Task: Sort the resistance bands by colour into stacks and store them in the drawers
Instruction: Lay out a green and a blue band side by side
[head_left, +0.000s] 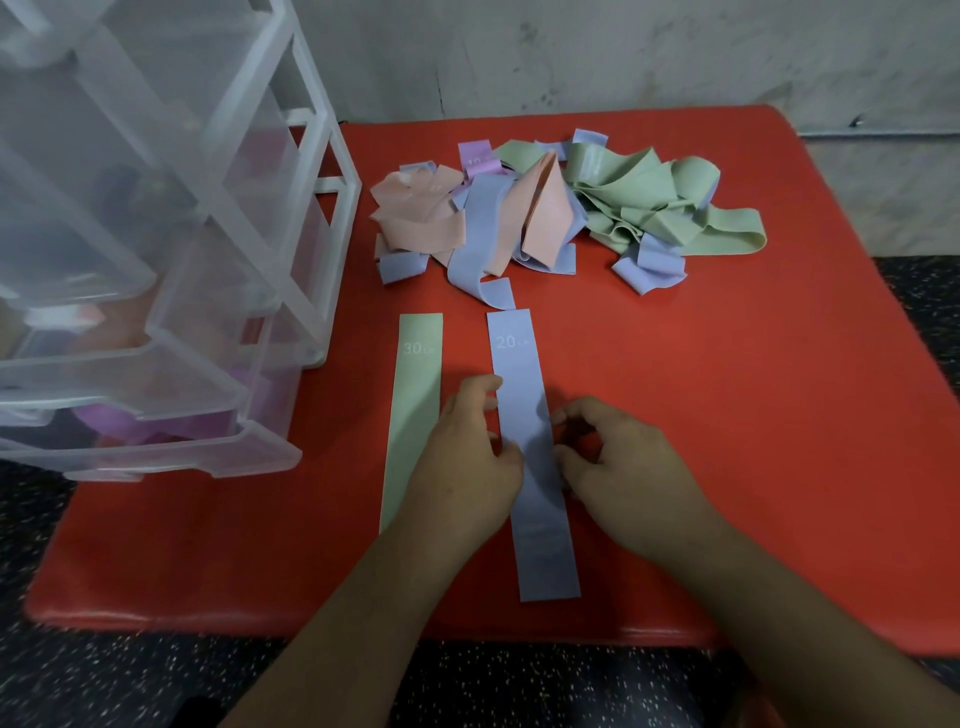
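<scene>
A blue band marked 20 (530, 415) lies flat and straight on the red table (727, 415). My left hand (467, 457) holds its left edge with curled fingers, and my right hand (618, 457) pinches its right edge. Left of it, a green band marked 30 (413, 410) lies flat, partly under my left hand. Behind them sits a tangled pile of bands (545, 208) in pink, blue, green and purple.
A clear plastic drawer unit (171, 260) stands on the table's left side, its lower drawers pulled out; purple bands (150, 423) show in the bottom one. A grey wall runs behind the table. Speckled dark floor surrounds it.
</scene>
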